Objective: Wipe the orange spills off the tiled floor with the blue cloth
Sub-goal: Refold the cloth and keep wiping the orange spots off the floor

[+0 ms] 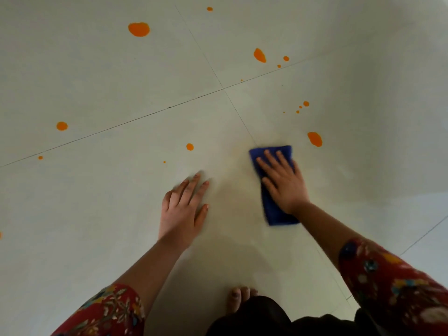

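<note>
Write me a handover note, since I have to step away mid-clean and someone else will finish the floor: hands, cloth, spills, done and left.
Right hand: flat on the blue cloth, pressing it to the tiled floor.
Left hand: empty, palm down on the floor as a brace.
Done: the patch around the cloth shows no orange drops, only a faint yellowish smear.
Left: nearest spill just beyond the cloth to the right, small drops past it, a drop ahead of the left hand, the big blob far off, and others scattered about.
</note>
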### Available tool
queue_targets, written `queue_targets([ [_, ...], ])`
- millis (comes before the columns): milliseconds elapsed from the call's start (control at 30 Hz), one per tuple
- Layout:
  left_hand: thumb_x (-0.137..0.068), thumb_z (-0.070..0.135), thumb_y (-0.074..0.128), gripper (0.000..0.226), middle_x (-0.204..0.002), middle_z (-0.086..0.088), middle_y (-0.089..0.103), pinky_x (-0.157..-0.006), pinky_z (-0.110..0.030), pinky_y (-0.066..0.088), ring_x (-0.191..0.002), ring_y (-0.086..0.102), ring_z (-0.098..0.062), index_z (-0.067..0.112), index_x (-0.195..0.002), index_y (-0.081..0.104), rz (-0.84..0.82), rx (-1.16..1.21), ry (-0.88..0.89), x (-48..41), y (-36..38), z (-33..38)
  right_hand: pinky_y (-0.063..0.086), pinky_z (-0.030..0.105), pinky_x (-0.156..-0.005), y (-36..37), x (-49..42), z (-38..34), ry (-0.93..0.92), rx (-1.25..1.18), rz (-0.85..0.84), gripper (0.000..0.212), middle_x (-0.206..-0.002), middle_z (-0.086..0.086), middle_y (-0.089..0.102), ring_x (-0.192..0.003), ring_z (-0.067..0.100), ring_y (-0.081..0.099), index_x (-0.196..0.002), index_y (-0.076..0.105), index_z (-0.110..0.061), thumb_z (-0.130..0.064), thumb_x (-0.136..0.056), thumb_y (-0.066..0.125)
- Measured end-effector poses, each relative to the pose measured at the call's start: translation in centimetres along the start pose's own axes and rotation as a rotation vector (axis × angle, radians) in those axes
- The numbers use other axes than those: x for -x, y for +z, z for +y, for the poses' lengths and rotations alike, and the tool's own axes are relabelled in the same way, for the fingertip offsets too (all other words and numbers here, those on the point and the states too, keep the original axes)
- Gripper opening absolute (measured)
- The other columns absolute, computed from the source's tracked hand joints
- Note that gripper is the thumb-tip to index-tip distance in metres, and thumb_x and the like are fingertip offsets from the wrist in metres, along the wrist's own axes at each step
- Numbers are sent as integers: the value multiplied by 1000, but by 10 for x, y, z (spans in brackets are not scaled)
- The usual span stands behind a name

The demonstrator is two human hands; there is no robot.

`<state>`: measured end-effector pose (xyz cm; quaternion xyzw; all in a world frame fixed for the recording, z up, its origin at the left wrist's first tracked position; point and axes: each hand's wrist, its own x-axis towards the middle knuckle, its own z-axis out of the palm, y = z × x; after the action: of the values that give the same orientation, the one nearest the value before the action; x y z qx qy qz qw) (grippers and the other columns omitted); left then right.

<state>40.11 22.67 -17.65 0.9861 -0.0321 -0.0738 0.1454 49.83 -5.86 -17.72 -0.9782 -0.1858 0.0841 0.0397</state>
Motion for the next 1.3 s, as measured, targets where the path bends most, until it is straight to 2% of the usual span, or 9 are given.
queue_targets([
  [67,-95,43,32,56,-159,7,25,-111,-38,22,-141,26,-19,31,-150,31,-5,15,-15,1,2,1,4,43,-121,-6,-21,-1,210,-49,0,54,-163,-11,3,-151,19,0,-152,8,-40,-43,-102,27],
  [133,-96,41,33,55,-159,7,23,-112,-39,22,-143,25,-19,31,-150,30,-2,31,-35,1,3,4,5,47,-121,-4,-29,-26,228,-71,27,54,-163,-8,5,-151,21,1,-153,15,-38,-41,-102,30],
  [333,-94,46,27,55,-156,12,29,-116,-37,7,-140,24,-13,30,-147,37,9,72,-100,-2,-7,0,9,43,-120,7,3,-36,-374,39,-43,54,-163,-11,12,-151,19,8,-153,17,-39,-43,-100,26],
  [533,-94,43,31,53,-155,9,32,-116,-42,5,-143,22,-13,26,-143,42,154,91,-379,-1,-16,-34,8,47,-121,-4,-84,-62,135,-41,56,54,-163,-9,9,-151,20,5,-153,17,-36,-39,-102,34],
  [733,-93,43,30,56,-155,7,32,-116,-45,11,-142,26,-19,23,-143,41,266,101,-556,2,-22,-71,12,43,-119,12,-54,-83,-370,13,8,53,-162,-11,15,-151,16,10,-152,21,-38,-42,-100,26],
  [933,-93,40,31,56,-155,4,33,-115,-40,13,-141,25,-20,21,-146,37,288,113,-578,1,-17,-76,4,47,-120,-9,-140,-76,193,-75,57,52,-164,-8,7,-151,19,4,-154,16,-35,-40,-103,28],
  [1033,-94,36,30,53,-154,5,34,-114,-39,13,-141,27,-20,22,-145,38,301,122,-576,2,-16,-78,6,48,-119,-5,-159,-132,-29,-61,47,54,-164,-6,8,-151,22,5,-153,19,-34,-38,-101,32],
  [1233,-98,35,21,54,-150,-1,42,-113,-36,16,-138,34,-22,17,-147,36,376,195,-542,4,-17,-81,11,44,-119,11,-101,-160,-887,114,-35,52,-162,-8,19,-151,20,12,-151,24,-37,-44,-100,28],
  [1300,-98,36,21,55,-150,-1,42,-113,-36,17,-138,35,-22,17,-148,35,370,188,-545,4,-17,-81,14,47,-117,3,-129,-131,-866,195,-32,52,-162,-10,17,-151,19,12,-151,23,-39,-44,-100,28],
])
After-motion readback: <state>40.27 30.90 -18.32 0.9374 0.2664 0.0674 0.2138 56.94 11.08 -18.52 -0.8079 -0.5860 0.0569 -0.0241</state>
